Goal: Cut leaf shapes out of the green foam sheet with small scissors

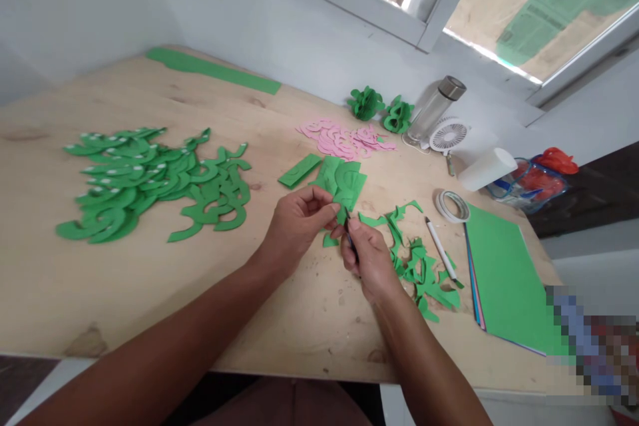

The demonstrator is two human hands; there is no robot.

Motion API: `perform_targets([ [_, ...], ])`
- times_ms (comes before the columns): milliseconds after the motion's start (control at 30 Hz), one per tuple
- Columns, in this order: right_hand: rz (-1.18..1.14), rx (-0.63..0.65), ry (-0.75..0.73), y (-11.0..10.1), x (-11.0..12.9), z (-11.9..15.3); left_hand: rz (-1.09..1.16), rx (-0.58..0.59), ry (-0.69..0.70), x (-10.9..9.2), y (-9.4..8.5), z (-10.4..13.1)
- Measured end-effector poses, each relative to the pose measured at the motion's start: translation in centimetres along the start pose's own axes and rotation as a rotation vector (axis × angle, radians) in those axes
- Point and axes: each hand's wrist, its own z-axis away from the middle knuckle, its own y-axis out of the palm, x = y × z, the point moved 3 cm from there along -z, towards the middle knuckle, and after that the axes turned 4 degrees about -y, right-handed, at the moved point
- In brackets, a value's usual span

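Near the middle of the table my left hand (304, 216) is closed, pinching a small green paper piece. My right hand (367, 253) is closed round a dark cutting tool (352, 239), seemingly small scissors, whose tip meets that paper. Just beyond my fingers lie flat green paper pieces (332, 173) with curved outlines, and a folded green strip (299, 170). Green paper scraps (419, 266) are scattered beside my right hand. To the left spreads a large heap of curved green cutouts (134, 180), some with white spots. Pink cutouts (339, 138) lie farther back.
Two green paper balls (366, 103), a bottle (434, 110) and a small fan (448, 135) stand by the wall. Rightward are a white roll (488, 168), tape (452, 206), a pen (441, 248), stacked coloured sheets (509, 273) and a bag with red items (534, 183).
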Motion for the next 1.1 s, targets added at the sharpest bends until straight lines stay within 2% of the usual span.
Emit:
perform_targets([
  [1100,-0.008,-0.004,-0.017,-0.11,-0.27,-0.02,0.003,0.016,-0.028,0.02,0.06,0.07],
])
